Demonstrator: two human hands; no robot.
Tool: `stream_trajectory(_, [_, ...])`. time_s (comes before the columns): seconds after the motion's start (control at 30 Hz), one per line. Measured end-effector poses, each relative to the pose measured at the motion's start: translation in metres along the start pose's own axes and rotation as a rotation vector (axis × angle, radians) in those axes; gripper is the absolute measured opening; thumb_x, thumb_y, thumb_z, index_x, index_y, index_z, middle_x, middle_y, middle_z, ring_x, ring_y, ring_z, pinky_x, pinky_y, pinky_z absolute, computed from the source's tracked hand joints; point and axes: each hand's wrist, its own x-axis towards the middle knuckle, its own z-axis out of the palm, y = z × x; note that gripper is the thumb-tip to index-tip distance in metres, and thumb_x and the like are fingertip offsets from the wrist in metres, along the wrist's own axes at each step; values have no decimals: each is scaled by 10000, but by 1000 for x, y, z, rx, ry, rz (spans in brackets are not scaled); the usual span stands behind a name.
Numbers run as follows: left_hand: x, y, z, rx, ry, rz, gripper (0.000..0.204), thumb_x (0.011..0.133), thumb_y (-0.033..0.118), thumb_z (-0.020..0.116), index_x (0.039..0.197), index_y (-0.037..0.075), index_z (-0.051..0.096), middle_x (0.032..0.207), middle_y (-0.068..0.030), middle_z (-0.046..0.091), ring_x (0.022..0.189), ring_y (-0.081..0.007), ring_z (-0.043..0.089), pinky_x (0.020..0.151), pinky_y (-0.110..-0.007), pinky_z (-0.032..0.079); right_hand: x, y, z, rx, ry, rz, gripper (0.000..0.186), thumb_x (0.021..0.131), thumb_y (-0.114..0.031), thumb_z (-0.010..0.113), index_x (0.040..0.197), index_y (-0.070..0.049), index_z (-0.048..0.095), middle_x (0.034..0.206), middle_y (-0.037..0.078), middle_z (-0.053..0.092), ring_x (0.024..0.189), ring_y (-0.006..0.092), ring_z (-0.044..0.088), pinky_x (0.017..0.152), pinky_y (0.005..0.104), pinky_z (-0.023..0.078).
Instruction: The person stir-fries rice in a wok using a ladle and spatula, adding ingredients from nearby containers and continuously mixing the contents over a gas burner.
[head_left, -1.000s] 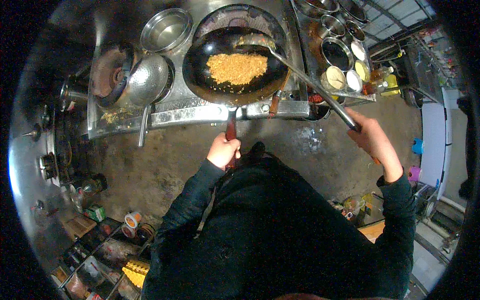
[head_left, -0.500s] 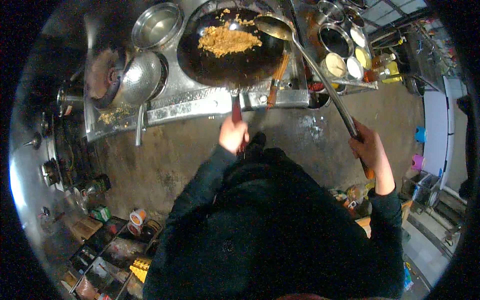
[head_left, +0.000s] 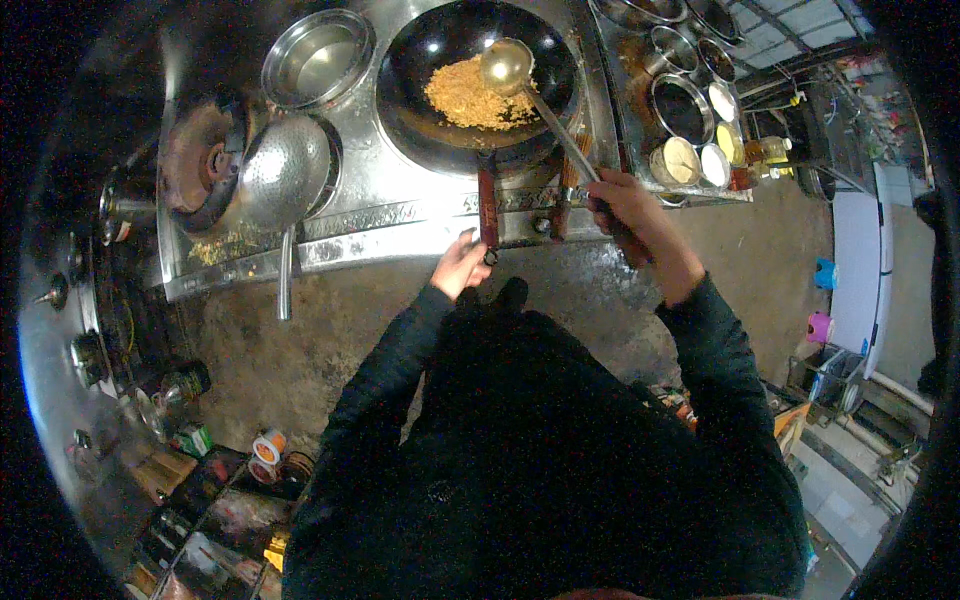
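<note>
A black wok (head_left: 415,145) rests on the steel stove, with golden, grainy food that looks like fried rice (head_left: 465,100) heaped in its middle. Its dark red handle (head_left: 487,205) points toward me. At the handle's end is my left hand (head_left: 460,268), thumb and fingers apart, next to the handle rather than wrapped round it. My right hand (head_left: 635,218) grips a long-handled ladle (head_left: 508,68) whose round bowl lies over the right part of the food. A bamboo brush (head_left: 575,165), partly covered by the ladle's handle and my hand, lies right of the wok.
Left of the wok are a perforated strainer (head_left: 285,165) with its handle over the stove's edge, a metal pot (head_left: 318,60) and a second burner (head_left: 208,160). Seasoning tubs (head_left: 676,160) and bottles (head_left: 768,150) stand at the right. Crates of goods (head_left: 225,505) sit behind me on the left.
The ladle has swung inward and its bowl now sits on the food. My right hand has moved up and left. My left hand has loosened from the wok handle, now fully visible.
</note>
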Motion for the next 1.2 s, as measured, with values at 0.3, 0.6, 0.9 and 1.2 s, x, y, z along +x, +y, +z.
stream_trajectory(0.3, [-71, -89, -147, -55, 484, -188, 274, 875, 94, 584, 1130, 52, 494, 766, -53, 563, 594, -138, 557, 495, -278, 436, 68, 23, 35, 141, -98, 16, 181, 900, -216, 554, 906, -46, 618, 646, 13, 570, 553, 125, 530, 498, 284, 424])
stream_trajectory(0.6, [-36, -38, -155, 74, 299, -79, 235, 897, 134, 559, 1109, 38, 529, 809, -40, 580, 628, -135, 591, 511, -248, 439, 15, -7, 44, 109, 82, 186, 187, 894, -112, 521, 1071, -57, 543, 652, 28, 512, 433, 109, 470, 384, 258, 413])
stream_trajectory(0.9, [-23, -1, -117, 271, 65, 80, 338, 880, 135, 573, 1167, -32, 510, 901, -92, 608, 668, -155, 609, 596, -281, 481, 29, -6, 52, 284, 12, 113, 81, 913, -141, 517, 897, -65, 541, 653, 14, 528, 476, 112, 482, 405, 253, 388])
stream_trajectory(1.2, [-22, 7, -47, 584, -76, 281, 325, 881, 198, 601, 1097, -40, 552, 826, -126, 595, 728, -231, 587, 649, -345, 460, 38, -9, 54, -597, 203, -314, 316, 829, -80, 512, 1137, -8, 512, 717, 193, 595, 679, 336, 621, 592, 402, 485])
